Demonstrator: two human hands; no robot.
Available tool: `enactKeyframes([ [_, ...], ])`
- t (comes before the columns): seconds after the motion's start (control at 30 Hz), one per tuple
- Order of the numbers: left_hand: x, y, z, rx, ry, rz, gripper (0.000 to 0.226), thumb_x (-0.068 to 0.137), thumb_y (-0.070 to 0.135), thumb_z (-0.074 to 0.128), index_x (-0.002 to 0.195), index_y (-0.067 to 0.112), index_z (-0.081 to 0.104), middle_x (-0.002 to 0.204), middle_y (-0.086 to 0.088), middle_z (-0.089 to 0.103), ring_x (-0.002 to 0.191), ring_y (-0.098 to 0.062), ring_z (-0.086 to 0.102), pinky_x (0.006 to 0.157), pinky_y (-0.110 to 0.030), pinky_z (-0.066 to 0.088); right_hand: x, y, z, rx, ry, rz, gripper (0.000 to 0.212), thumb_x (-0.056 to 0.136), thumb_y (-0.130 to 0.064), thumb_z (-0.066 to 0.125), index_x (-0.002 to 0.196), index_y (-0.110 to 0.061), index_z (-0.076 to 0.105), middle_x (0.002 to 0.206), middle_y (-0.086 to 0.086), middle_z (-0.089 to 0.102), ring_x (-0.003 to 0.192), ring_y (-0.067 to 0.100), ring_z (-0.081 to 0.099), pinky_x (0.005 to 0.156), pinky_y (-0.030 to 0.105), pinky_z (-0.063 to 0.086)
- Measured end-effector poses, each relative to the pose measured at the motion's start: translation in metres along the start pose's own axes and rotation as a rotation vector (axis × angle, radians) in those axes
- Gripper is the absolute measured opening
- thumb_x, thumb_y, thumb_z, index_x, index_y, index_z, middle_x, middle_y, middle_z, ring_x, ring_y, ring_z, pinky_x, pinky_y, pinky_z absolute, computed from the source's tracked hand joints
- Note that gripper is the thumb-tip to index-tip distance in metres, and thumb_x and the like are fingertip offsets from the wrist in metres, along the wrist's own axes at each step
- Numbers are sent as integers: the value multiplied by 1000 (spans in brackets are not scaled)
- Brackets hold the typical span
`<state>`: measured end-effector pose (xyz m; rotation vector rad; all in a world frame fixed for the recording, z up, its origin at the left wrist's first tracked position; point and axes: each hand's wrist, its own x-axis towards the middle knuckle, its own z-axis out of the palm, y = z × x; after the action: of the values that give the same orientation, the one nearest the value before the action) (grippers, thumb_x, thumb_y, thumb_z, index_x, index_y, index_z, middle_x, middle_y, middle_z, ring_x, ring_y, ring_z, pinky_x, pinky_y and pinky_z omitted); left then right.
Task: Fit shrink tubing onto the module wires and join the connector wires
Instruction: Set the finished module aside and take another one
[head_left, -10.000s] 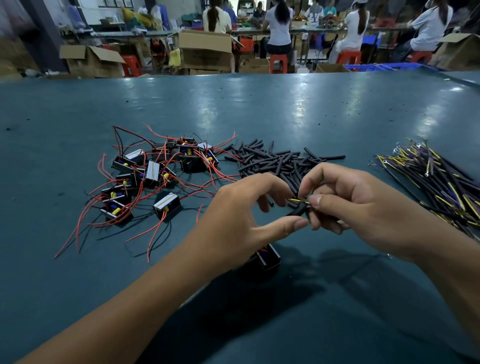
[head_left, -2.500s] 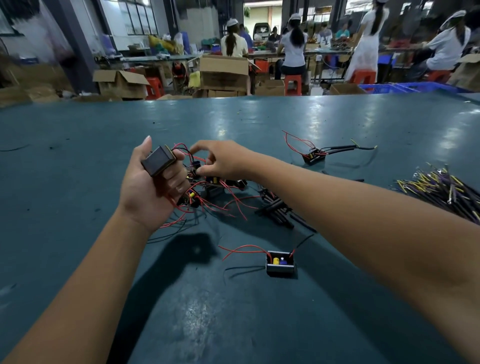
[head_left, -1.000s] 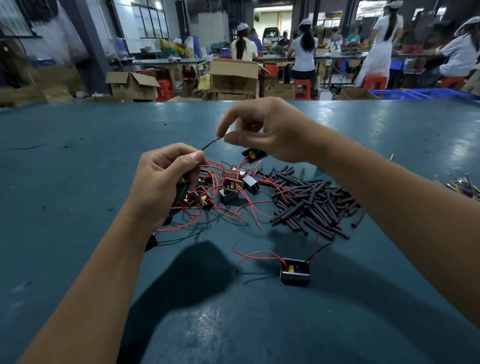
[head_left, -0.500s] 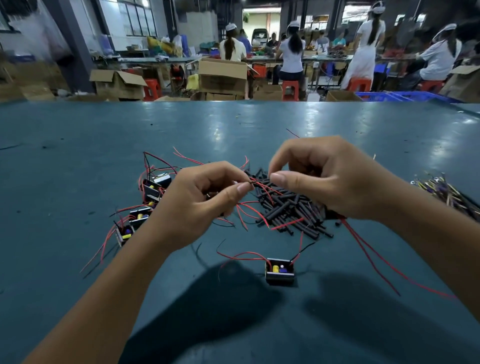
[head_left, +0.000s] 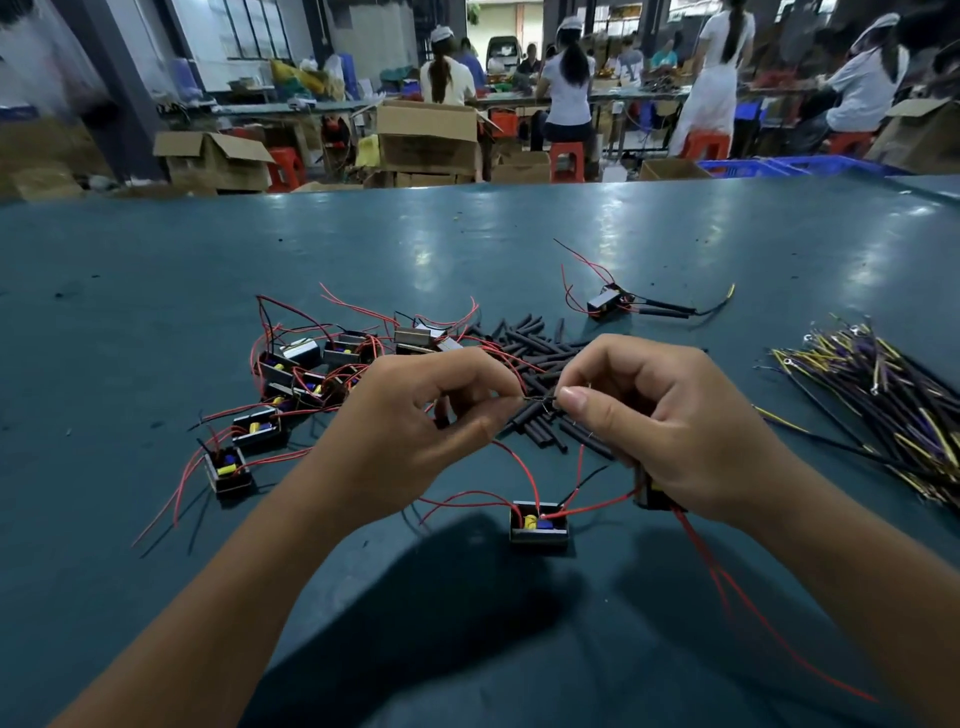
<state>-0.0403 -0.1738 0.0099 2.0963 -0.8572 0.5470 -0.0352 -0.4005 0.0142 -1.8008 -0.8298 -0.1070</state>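
Teal table (head_left: 519, 234), red module wires (head_left: 524, 473), black tubing (head_left: 524, 338), yellow-and-purple connector wires (head_left: 883, 379)

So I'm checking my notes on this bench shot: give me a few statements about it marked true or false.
1. Both hands, left and right, pinch at a thin wire between them. True.
2. The heap of shrink tubing lies beyond the hands. True.
3. The bundle of connector wires lies at the far left. False: it lies at the right.
4. The lone module nearest the camera has blue wires. False: red ones.
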Motion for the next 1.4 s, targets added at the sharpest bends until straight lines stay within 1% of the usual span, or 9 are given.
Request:
enactKeyframes([
  [0.1, 0, 2, 0, 29, 18, 41, 4, 90, 16, 70, 86, 14, 70, 70, 15, 56, 63, -6, 50, 61, -19, 41, -2, -1, 0, -29, 42, -9, 9, 93, -18, 62, 85, -15, 63, 56, -16, 50, 50, 1, 41, 52, 8, 33],
  [0.3, 0, 6, 3, 24, 5, 50, 11, 93, 20, 66, 87, 11, 68, 68, 8, 55, 62, -10, 48, 61, -20, 40, -6, 0, 1, -114, 40, 10, 10, 92, -24, 63, 84, -20, 64, 57, -2, 44, 51, 4, 35, 51, 13, 31],
  [0.47, -1, 5, 4, 45, -13, 8, 10, 93, 24, 67, 87, 16, 69, 65, 9, 53, 60, -10, 46, 56, -27, 40, -6, 3, -1, -36, 18, 77, 14, 96, -16, 64, 82, -19, 64, 56, -12, 50, 49, 1, 42, 50, 11, 35],
  [0.6, -1, -3, 3, 66, -122, -82, 7, 93, 26, 69, 88, 21, 70, 63, 15, 53, 57, -8, 47, 56, -19, 38, -3, 9, -5, 80, 14, 276, 18, 94, -17, 66, 77, -18, 65, 52, -2, 44, 41, 14, 38, 40, 22, 35],
  [0.73, -5, -13, 0, 2, -240, -204, 17, 90, 45, 67, 94, 29, 69, 71, 4, 62, 61, -14, 56, 57, -30, 46, 0, 18, -12, 200, 64, 386, 18, 94, -11, 65, 76, -12, 63, 50, 0, 40, 41, 14, 32, 38, 21, 34],
  [0.87, -10, -23, -3, 10, -386, -278, 36, 77, 56, 78, 104, 37, 64, 67, 12, 52, 60, -4, 48, 55, -13, 37, 1, 26, -17, 257, 113, 455, 17, 93, -11, 65, 76, -10, 62, 53, 2, 36, 46, 16, 29, 40, 23, 33],
  [0.97, -7, -28, -3, -9, -214, -286, 29, 82, 49, 77, 98, 31, 62, 67, 2, 53, 59, -13, 48, 56, -26, 42, 2, 27, -15, 340, 122, 485, 12, 91, -13, 65, 81, -8, 62, 53, 1, 37, 47, 14, 31, 42, 24, 34],
  [1.13, 1, -28, -11, -280, 166, -308, 24, 88, 43, 66, 89, 20, 67, 64, -9, 59, 54, -13, 51, 52, -20, 41, 3, 19, -14, 621, 88, 494, 33, 75, -23, 71, 102, -5, 65, 64, 1, 53, 54, 10, 44, 43, 20, 41],
  [1.4, 4, -27, -21, -591, 288, -462, 26, 101, 28, 54, 89, 11, 70, 68, -8, 62, 45, -17, 49, 42, -22, 39, 6, 5, -28, 838, 62, 489, 26, 79, -12, 64, 104, -6, 69, 84, 6, 66, 66, 13, 60, 54, 22, 53],
])
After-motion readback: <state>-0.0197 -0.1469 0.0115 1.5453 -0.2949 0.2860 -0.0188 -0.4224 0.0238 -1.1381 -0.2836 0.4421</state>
